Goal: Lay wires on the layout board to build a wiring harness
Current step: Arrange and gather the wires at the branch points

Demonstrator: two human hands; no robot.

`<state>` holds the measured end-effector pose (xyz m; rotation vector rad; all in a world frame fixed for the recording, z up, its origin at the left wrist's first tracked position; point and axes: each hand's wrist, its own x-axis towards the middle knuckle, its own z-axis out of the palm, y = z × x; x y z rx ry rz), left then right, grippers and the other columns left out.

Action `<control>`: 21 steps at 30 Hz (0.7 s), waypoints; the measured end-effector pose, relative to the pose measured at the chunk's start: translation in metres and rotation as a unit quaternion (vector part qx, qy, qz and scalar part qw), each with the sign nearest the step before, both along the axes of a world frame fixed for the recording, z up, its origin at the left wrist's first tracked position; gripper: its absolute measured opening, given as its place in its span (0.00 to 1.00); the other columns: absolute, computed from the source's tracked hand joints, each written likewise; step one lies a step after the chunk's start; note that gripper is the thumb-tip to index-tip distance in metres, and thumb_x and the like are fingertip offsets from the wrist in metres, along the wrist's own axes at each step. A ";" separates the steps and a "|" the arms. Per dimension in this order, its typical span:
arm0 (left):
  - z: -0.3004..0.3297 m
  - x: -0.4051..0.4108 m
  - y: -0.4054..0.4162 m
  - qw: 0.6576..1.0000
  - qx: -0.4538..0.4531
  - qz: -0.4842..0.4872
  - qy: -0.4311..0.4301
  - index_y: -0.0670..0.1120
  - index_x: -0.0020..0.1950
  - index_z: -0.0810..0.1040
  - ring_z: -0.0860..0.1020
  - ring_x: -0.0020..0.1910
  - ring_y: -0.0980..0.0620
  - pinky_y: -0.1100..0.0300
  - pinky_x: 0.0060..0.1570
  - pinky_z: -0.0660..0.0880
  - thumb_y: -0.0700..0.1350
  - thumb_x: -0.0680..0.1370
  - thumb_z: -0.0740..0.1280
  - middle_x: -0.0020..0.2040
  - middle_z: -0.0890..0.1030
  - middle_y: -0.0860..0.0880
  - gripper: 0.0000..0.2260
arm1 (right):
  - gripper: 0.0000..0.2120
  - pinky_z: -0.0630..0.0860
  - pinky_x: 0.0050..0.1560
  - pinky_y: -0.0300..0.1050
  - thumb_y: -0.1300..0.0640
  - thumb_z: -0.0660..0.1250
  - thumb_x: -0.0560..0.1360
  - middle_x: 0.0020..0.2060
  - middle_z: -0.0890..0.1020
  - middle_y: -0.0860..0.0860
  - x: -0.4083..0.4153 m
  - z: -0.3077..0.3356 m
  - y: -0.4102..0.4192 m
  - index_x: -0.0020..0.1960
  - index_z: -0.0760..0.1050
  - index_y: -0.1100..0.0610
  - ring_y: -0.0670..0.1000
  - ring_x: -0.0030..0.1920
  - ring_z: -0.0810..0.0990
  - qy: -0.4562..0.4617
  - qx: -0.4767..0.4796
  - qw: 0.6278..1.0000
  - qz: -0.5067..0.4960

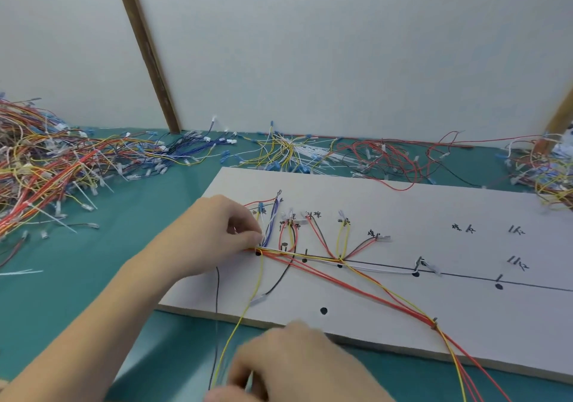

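Note:
A white layout board [403, 215] lies on the teal table, marked with a black line, dots, pegs and handwritten labels. Red, yellow, white and black wires [313, 257] run along the line and fan up to labelled points. My left hand [223, 231] pinches the wire bundle at the board's left peg, fingers curled. Below the board's front edge, my right hand [294, 367], blurred, grips a yellow wire [245, 311] and a thin black wire [217, 308] that lead up to the left peg. A red and yellow bundle [403, 302] trails off the board's front edge to the lower right.
A big heap of mixed wires [46, 166] fills the table's left. Blue wires [198, 147], yellow and white wires [291, 153] and red wires [387, 160] lie behind the board. More tangled wires [542, 166] sit at the right. White wall panels stand behind.

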<state>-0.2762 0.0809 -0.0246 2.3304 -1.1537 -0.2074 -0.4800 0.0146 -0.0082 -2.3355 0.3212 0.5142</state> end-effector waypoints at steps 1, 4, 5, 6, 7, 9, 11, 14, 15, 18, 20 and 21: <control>-0.005 0.002 0.001 1.000 -0.005 -0.003 0.006 0.55 0.38 0.86 0.79 0.40 0.59 0.71 0.38 0.72 0.48 0.76 0.75 0.36 0.83 0.61 0.06 | 0.17 0.76 0.45 0.46 0.36 0.63 0.78 0.50 0.82 0.54 0.001 0.004 -0.012 0.51 0.81 0.48 0.52 0.48 0.79 -0.065 -0.032 0.997 -0.029; -0.017 0.005 0.006 0.999 -0.037 -0.019 0.029 0.55 0.39 0.85 0.78 0.37 0.55 0.64 0.38 0.75 0.48 0.76 0.75 0.36 0.83 0.57 0.07 | 0.16 0.82 0.38 0.54 0.43 0.65 0.78 0.33 0.83 0.54 0.018 0.019 -0.048 0.43 0.80 0.55 0.53 0.32 0.82 -0.209 -0.067 0.966 -0.136; -0.019 0.003 0.007 0.998 -0.050 -0.025 0.033 0.55 0.39 0.85 0.78 0.36 0.55 0.59 0.41 0.76 0.47 0.76 0.75 0.36 0.83 0.56 0.06 | 0.13 0.84 0.37 0.55 0.46 0.67 0.78 0.32 0.84 0.54 0.032 0.021 -0.060 0.43 0.80 0.55 0.53 0.30 0.83 -0.221 -0.034 0.961 -0.164; -0.021 0.002 0.008 0.997 -0.064 -0.027 0.034 0.54 0.39 0.84 0.78 0.36 0.55 0.57 0.42 0.77 0.46 0.76 0.75 0.36 0.82 0.56 0.06 | 0.11 0.85 0.39 0.56 0.49 0.68 0.79 0.35 0.85 0.55 0.047 0.020 -0.068 0.47 0.81 0.57 0.54 0.31 0.85 -0.211 -0.007 0.963 -0.170; -0.023 0.000 0.009 0.996 -0.081 -0.026 0.032 0.53 0.39 0.84 0.78 0.36 0.56 0.58 0.41 0.77 0.45 0.76 0.75 0.36 0.82 0.56 0.06 | 0.11 0.85 0.42 0.56 0.52 0.69 0.79 0.38 0.86 0.58 0.063 0.017 -0.074 0.52 0.80 0.60 0.55 0.32 0.86 -0.200 0.009 0.966 -0.167; -0.027 -0.004 0.012 0.993 -0.113 -0.025 0.037 0.53 0.39 0.84 0.78 0.36 0.57 0.65 0.39 0.74 0.42 0.75 0.75 0.36 0.81 0.56 0.07 | 0.12 0.85 0.41 0.52 0.56 0.70 0.78 0.40 0.85 0.64 0.090 0.005 -0.077 0.55 0.78 0.65 0.57 0.33 0.85 -0.192 0.033 0.967 -0.164; -0.030 -0.005 0.014 0.989 -0.134 -0.030 0.049 0.51 0.42 0.86 0.76 0.35 0.57 0.70 0.37 0.70 0.40 0.75 0.75 0.35 0.80 0.55 0.05 | 0.07 0.81 0.34 0.47 0.57 0.69 0.79 0.34 0.85 0.61 0.106 -0.009 -0.072 0.50 0.81 0.60 0.54 0.28 0.82 -0.216 0.077 0.957 -0.178; -0.036 -0.003 0.015 0.982 -0.175 -0.006 0.074 0.51 0.41 0.86 0.77 0.34 0.58 0.68 0.37 0.72 0.40 0.73 0.78 0.35 0.81 0.54 0.06 | 0.08 0.83 0.37 0.49 0.56 0.70 0.78 0.29 0.84 0.55 0.118 -0.018 -0.068 0.41 0.83 0.55 0.51 0.27 0.82 -0.256 0.099 0.938 -0.211; -0.037 -0.003 0.015 0.981 -0.180 0.004 0.072 0.53 0.40 0.86 0.79 0.35 0.57 0.65 0.38 0.75 0.41 0.73 0.79 0.36 0.82 0.55 0.07 | 0.08 0.85 0.41 0.53 0.57 0.71 0.77 0.30 0.84 0.54 0.119 -0.019 -0.070 0.39 0.83 0.55 0.51 0.29 0.83 -0.267 0.100 0.933 -0.219; -0.039 -0.004 0.013 0.982 -0.182 0.004 0.041 0.56 0.39 0.85 0.81 0.39 0.55 0.60 0.41 0.78 0.42 0.71 0.79 0.38 0.83 0.55 0.09 | 0.04 0.86 0.43 0.56 0.61 0.73 0.76 0.34 0.85 0.58 0.117 -0.022 -0.073 0.43 0.84 0.60 0.52 0.31 0.84 -0.277 0.136 0.923 -0.230; -0.039 -0.004 0.015 0.983 -0.185 -0.015 -0.001 0.57 0.38 0.83 0.81 0.41 0.54 0.62 0.40 0.76 0.40 0.70 0.80 0.39 0.82 0.56 0.12 | 0.03 0.86 0.42 0.53 0.63 0.74 0.76 0.35 0.85 0.59 0.116 -0.024 -0.075 0.45 0.83 0.63 0.53 0.32 0.85 -0.271 0.163 0.917 -0.242; -0.038 -0.003 0.016 0.983 -0.181 -0.027 -0.020 0.57 0.38 0.82 0.81 0.41 0.54 0.62 0.40 0.76 0.40 0.70 0.80 0.39 0.82 0.56 0.13 | 0.02 0.86 0.41 0.50 0.64 0.74 0.76 0.34 0.85 0.58 0.115 -0.026 -0.076 0.46 0.83 0.63 0.53 0.33 0.85 -0.266 0.177 0.915 -0.247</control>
